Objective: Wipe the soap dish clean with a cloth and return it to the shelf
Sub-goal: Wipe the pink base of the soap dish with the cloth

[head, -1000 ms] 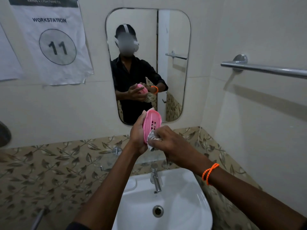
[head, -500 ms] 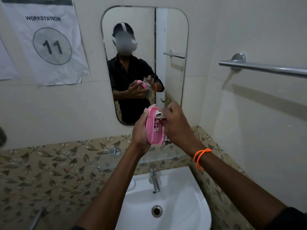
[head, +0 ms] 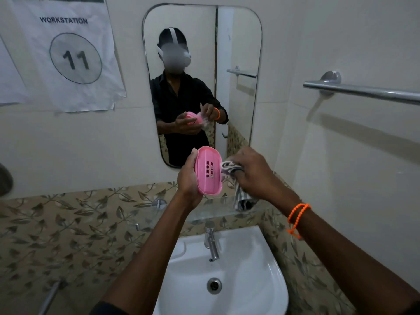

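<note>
A: Tiled washroom corner, pale walls above a band of leaf-patterned tiles (head: 68, 223). What's nearest the camera?

B: The white sink (head: 256, 289), low in the view, with its drain (head: 214, 285) and a chrome tap (head: 212, 244) at the back rim. Both forearms reach out over it.

A: And the hands?

B: The left hand (head: 188, 180) grips the pink soap dish (head: 208, 170), fingers wrapped behind it and thumb along its left edge. The dish stands on end, its slotted inside turned toward the camera. The right hand (head: 252, 171) is closed around a bunched striped cloth (head: 229, 168); the wad sits just beside the dish's right rim, and I cannot tell if it touches. The rest of the cloth hangs down below the fist. An orange bead bracelet (head: 297, 215) circles the right wrist.

A: So the dish is held in the air?

B: Yes, raised above a glass shelf (head: 218, 206) fixed to the wall over the tap.

A: Farther back?

B: A mirror (head: 200, 42) reflecting the person in a dark shirt, a paper sign (head: 72, 53) reading WORKSTATION 11 to its left, and a metal towel bar (head: 363, 90) on the right wall
</note>
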